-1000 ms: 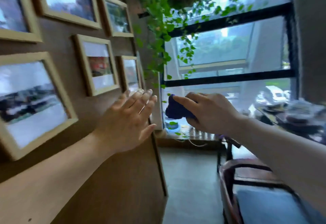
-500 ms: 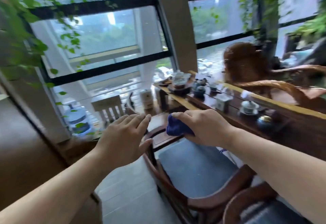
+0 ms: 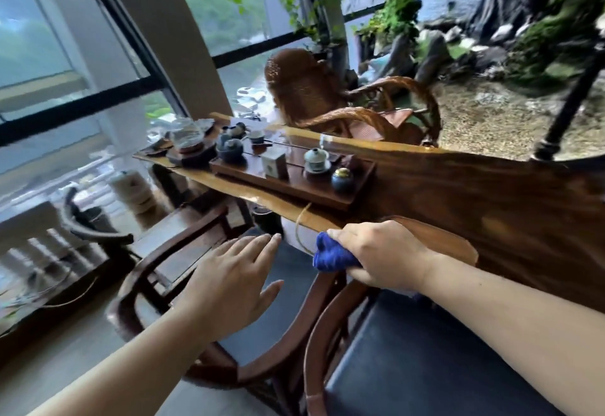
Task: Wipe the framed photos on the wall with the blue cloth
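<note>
Turned away from the wall since a second ago; framed photos gone from view, wiping apparently finished. Right hand (image 3: pixel 381 253) clamped on blue cloth (image 3: pixel 330 256) at frame centre near tabletop (image 3: pixel 491 206); left hand (image 3: pixel 234 279) spread, empty.

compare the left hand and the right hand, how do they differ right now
The left hand is open and flat, fingers stretched out, holding nothing; the right hand is curled shut around the blue cloth. The left hand hangs over the wooden chair; the right hand sits by the near edge of the tea table. Both are bare, palm down, and reach forward.
</note>
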### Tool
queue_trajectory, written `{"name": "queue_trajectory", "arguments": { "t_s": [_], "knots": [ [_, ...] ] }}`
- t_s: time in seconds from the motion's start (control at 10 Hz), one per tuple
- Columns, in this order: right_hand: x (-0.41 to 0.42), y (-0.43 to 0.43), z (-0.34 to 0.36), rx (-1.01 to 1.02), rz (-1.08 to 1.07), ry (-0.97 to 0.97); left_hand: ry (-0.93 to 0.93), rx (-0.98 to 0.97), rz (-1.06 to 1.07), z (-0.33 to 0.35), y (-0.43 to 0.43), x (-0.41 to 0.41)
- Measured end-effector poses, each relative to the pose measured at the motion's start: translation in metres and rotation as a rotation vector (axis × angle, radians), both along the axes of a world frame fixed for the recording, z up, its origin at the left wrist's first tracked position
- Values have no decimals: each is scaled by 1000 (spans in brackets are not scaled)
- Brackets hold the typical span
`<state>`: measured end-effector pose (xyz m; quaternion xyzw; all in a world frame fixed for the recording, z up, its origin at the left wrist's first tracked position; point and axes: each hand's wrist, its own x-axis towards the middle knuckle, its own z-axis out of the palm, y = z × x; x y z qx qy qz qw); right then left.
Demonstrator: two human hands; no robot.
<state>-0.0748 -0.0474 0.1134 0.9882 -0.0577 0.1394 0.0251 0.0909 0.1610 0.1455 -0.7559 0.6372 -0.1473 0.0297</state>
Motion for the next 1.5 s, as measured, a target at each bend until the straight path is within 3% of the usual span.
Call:
{"name": "queue_trajectory", "arguments": {
  "t_s": [0.3, 0.7, 1.1, 1.5],
  "knots": [
    [-45, -161, -99, 147, -290, 165, 118, 105, -172, -103, -182, -18],
    [-47, -247, -202, 125, -473, 278, 241, 216, -224, -199, -300, -30],
    [-40, -256, -262, 225, -561, 254, 264, 310, -277, -233, -333, -37],
    [-26, -244, -219, 158, -465, 354, 210, 275, -233, -202, -314, -23]
  ]
}}
